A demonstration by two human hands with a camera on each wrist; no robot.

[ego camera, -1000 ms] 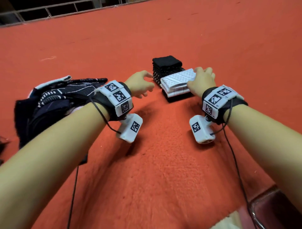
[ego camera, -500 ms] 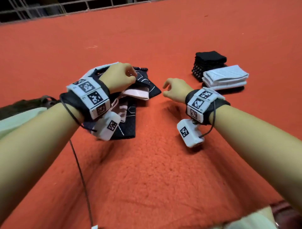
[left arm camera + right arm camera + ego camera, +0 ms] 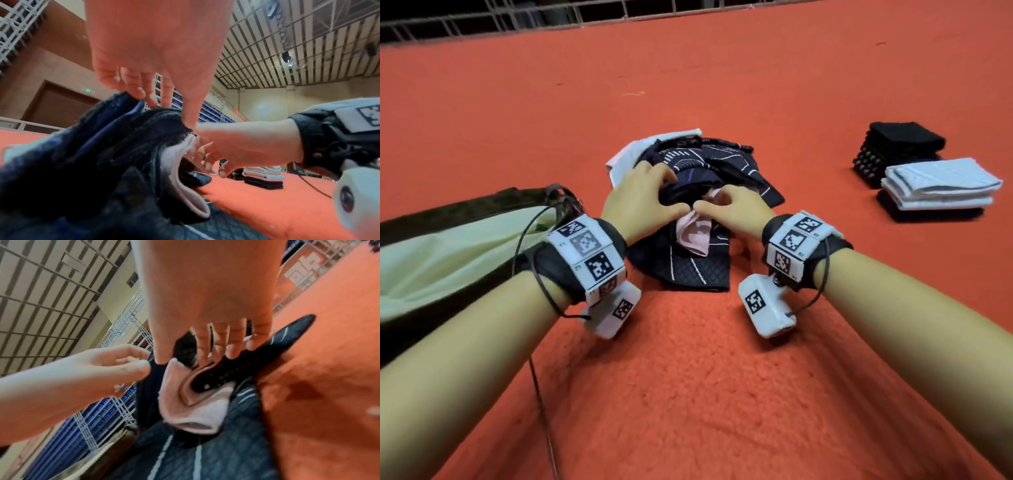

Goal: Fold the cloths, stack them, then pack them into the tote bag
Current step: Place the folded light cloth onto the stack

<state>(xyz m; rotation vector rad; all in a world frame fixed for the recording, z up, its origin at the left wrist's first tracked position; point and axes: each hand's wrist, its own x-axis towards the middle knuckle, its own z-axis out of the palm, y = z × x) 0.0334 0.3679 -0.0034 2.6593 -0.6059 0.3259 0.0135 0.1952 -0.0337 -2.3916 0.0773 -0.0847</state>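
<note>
From the head view, both hands meet on the loose cloth pile at centre: the left hand grips dark fabric, the right hand pinches the pink cloth. Folded stacks sit far right; the tote bag lies left, not yet packed.

The left wrist view shows fingers curled on a dark fold.

The right wrist view shows fingertips on pink and black edges. Several cloths remain unfolded.
</note>
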